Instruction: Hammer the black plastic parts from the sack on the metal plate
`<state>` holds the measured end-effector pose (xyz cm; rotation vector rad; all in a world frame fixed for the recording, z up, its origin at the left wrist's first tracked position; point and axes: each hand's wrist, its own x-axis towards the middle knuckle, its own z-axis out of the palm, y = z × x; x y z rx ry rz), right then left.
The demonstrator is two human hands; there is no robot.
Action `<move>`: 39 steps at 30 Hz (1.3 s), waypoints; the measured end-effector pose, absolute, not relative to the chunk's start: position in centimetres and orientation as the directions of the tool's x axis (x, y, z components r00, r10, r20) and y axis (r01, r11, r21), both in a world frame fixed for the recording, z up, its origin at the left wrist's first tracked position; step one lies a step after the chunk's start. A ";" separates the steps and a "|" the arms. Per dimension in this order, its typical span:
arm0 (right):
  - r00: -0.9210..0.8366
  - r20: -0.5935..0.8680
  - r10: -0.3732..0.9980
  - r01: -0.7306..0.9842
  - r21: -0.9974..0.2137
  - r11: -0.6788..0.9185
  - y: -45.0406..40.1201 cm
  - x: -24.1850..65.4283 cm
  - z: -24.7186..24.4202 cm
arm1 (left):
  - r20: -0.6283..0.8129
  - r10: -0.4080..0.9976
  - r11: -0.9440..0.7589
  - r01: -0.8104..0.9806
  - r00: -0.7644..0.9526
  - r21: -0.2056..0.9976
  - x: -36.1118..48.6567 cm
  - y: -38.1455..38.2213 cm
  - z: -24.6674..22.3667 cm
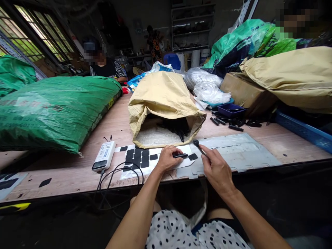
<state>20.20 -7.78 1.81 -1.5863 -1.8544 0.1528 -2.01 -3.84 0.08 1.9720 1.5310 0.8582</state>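
My left hand [167, 158] is closed around a short black tube [181, 156] at the table's front edge. Between the fingers of my right hand [218, 169] is a slim dark brush [198, 144] with a rounded black head pointing up and left. Under my left hand lies a white sheet [185, 149] with black rounded-square stickers [137, 155]; a single black sticker [193, 157] sits at its right end. Just beyond my hands, a tan sack [160, 90] lies with its mouth toward me, dark slender pieces [178, 127] inside.
A green sack [57, 107] fills the left side, beside a white power bank [104, 156] with a black cable. Grey sheeting [233, 152] covers the front right. Loose black tubes [236, 128], a purple tray [230, 110] and a blue crate [303, 129] are farther right. Other people are beyond the table.
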 end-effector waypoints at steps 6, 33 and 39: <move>0.133 0.349 0.928 0.944 -0.330 -0.012 -3.1 23.8 0.7 | 0.156 0.974 -0.228 0.656 0.167 0.720 -2.0 -3.9 0.4; 0.052 0.355 0.933 0.996 -0.086 -0.022 1.4 22.1 -0.7 | 0.126 0.975 -0.220 0.686 0.185 0.693 -2.1 -3.7 0.4; 0.049 0.345 0.937 0.996 -0.093 -0.018 1.5 22.1 -0.6 | 0.066 0.981 -0.155 0.521 0.185 0.840 -1.2 -5.8 3.2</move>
